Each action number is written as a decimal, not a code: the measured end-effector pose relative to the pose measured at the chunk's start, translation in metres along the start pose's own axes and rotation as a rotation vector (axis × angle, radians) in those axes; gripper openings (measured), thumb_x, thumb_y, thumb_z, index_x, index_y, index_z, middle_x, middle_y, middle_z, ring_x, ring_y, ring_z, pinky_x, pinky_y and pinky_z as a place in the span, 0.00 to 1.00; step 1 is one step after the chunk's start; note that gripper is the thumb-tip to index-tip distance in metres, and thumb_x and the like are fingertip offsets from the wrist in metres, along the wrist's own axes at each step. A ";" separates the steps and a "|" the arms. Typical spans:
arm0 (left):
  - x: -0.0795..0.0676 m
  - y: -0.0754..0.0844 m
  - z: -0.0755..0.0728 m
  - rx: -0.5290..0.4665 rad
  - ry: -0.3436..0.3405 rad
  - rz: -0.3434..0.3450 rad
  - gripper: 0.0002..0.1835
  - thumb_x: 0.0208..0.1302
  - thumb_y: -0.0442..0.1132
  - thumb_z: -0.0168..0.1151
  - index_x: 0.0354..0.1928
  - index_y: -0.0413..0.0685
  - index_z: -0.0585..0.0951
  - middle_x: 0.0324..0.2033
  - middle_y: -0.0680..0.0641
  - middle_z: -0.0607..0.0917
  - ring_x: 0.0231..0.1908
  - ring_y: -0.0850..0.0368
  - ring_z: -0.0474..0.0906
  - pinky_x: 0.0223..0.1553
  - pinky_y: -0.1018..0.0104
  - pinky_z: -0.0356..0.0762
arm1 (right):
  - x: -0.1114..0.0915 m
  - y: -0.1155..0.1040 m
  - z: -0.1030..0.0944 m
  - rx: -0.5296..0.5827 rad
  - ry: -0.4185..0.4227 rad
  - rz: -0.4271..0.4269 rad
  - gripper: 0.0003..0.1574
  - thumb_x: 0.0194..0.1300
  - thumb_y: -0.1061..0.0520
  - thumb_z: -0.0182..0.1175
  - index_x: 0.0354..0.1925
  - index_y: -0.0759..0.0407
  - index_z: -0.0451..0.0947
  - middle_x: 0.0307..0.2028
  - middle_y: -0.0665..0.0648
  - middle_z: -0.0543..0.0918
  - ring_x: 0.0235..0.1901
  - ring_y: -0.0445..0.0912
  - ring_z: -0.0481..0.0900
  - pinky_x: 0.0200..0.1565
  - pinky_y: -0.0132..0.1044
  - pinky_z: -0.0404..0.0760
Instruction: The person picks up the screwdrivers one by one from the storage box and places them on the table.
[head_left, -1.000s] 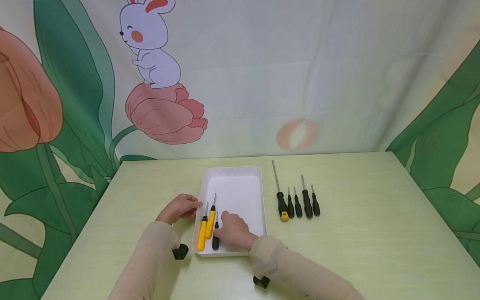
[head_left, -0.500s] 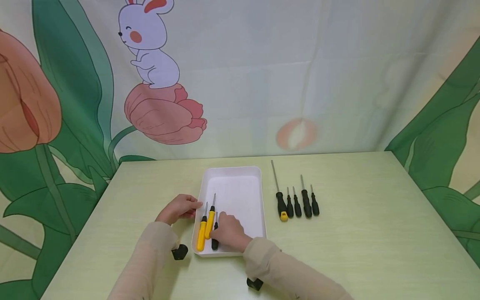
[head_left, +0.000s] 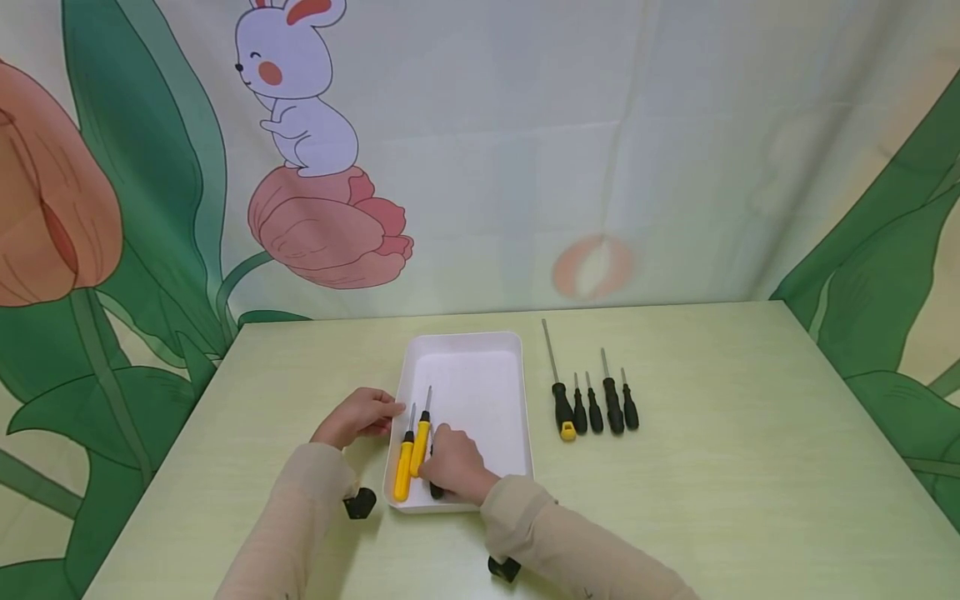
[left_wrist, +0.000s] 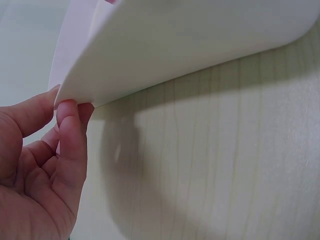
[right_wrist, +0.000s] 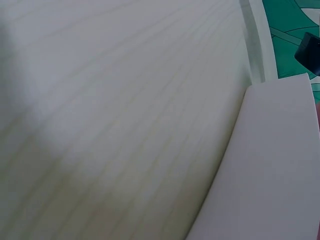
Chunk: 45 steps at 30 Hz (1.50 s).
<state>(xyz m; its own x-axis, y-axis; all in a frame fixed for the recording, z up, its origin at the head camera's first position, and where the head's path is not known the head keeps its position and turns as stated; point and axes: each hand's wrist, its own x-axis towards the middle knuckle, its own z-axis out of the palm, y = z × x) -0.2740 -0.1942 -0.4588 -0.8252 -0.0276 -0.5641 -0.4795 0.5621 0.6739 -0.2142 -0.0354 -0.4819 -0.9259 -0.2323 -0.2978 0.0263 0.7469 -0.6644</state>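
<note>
In the head view, a white tray [head_left: 480, 392] lies on the table. My left hand [head_left: 365, 412] pinches its left rim; the left wrist view shows the thumb [left_wrist: 35, 112] above and fingers beneath the edge. Inside, along the left side, lie two yellow-handled screwdrivers [head_left: 403, 471]. Beside them is a small black screwdriver [head_left: 437, 492], partly covered by my right hand [head_left: 456, 462], whose curled fingers hold it. The right fingertips reach the end of the nearer yellow handle. The right wrist view shows only the tray's outer wall [right_wrist: 270, 160] and table, not the fingers.
Right of the tray, several black-handled screwdrivers [head_left: 612, 408] lie in a row, shafts pointing away; the leftmost is longest, with a yellow handle end [head_left: 567, 432]. A printed curtain [head_left: 487, 167] hangs behind the table's far edge. Black wrist cameras [head_left: 360, 503] sit under the sleeves.
My right hand has moved slightly left over the black screwdriver, whose handle end has swung a little right. My left hand has stayed on the tray rim.
</note>
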 end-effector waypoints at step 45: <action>0.000 -0.001 0.001 0.007 0.014 0.007 0.17 0.60 0.44 0.56 0.44 0.38 0.73 0.25 0.50 0.73 0.23 0.60 0.70 0.27 0.75 0.72 | -0.007 0.014 -0.024 0.175 0.060 -0.007 0.19 0.50 0.60 0.61 0.39 0.61 0.64 0.22 0.55 0.71 0.14 0.43 0.69 0.16 0.29 0.69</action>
<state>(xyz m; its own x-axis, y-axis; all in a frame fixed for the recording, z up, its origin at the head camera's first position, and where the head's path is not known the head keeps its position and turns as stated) -0.2730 -0.1942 -0.4598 -0.8326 -0.0358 -0.5527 -0.4721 0.5678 0.6743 -0.2170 -0.0084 -0.4726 -0.9469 -0.1956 -0.2551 0.0802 0.6247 -0.7767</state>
